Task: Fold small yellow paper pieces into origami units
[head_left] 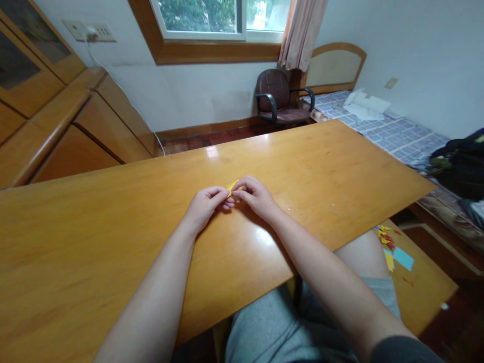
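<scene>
Between my two hands, just above the wooden table [113, 242], is a small piece of folded yellow paper [232, 186]. My left hand [207, 204] pinches its near left side with thumb and fingers. From the right, my right hand [254, 194] pinches the same paper, the index finger bent over its far edge. The hands almost meet. Most of the paper is hidden behind the fingers, so its exact shape cannot be made out.
On a lower wooden surface [427, 282] at right lie small yellow and red folded paper pieces [385, 238], a blue sheet [403, 258] and a yellow sheet [389, 260]. Beyond the table stand an office chair [274, 91] and a bed [401, 136]. Wooden cabinets [102, 131] line the left.
</scene>
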Available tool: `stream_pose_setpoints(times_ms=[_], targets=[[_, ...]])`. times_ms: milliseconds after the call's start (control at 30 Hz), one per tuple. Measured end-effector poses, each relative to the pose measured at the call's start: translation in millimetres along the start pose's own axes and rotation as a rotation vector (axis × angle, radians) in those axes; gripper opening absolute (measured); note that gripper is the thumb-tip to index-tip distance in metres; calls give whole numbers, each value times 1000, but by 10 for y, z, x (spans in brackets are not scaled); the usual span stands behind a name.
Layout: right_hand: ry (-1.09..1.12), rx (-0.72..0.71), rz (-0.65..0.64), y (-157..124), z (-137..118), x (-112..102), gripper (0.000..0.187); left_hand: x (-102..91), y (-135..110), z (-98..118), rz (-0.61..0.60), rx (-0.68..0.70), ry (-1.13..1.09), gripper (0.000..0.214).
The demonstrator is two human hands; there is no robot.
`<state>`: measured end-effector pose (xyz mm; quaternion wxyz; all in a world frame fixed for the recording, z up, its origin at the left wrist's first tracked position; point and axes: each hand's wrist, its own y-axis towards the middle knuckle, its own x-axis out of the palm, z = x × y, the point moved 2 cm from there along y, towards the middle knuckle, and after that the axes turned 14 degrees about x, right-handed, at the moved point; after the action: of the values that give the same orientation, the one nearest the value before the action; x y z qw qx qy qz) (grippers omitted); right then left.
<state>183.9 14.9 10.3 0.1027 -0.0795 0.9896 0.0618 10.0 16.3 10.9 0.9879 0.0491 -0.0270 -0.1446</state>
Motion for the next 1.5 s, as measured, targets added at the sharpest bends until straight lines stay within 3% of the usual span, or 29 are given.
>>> stream_pose_setpoints(times_ms=[200, 600, 867, 1300, 1500], targets=[[3, -21, 9, 3, 28, 1, 8, 4, 2, 5, 52, -19, -9, 35], [-23, 7, 19, 1, -55, -10, 8, 8, -2, 9, 0, -12, 3, 36], [-22, -28, 32, 10, -16, -19, 6, -3, 2, 17, 38, -29, -25, 35], [-95, -57, 56, 11, -8, 8, 7, 67, 1, 43, 49, 38, 36, 38], [-118, -123, 101, 24, -24, -4, 7, 87, 5, 35, 129, 134, -50, 42]])
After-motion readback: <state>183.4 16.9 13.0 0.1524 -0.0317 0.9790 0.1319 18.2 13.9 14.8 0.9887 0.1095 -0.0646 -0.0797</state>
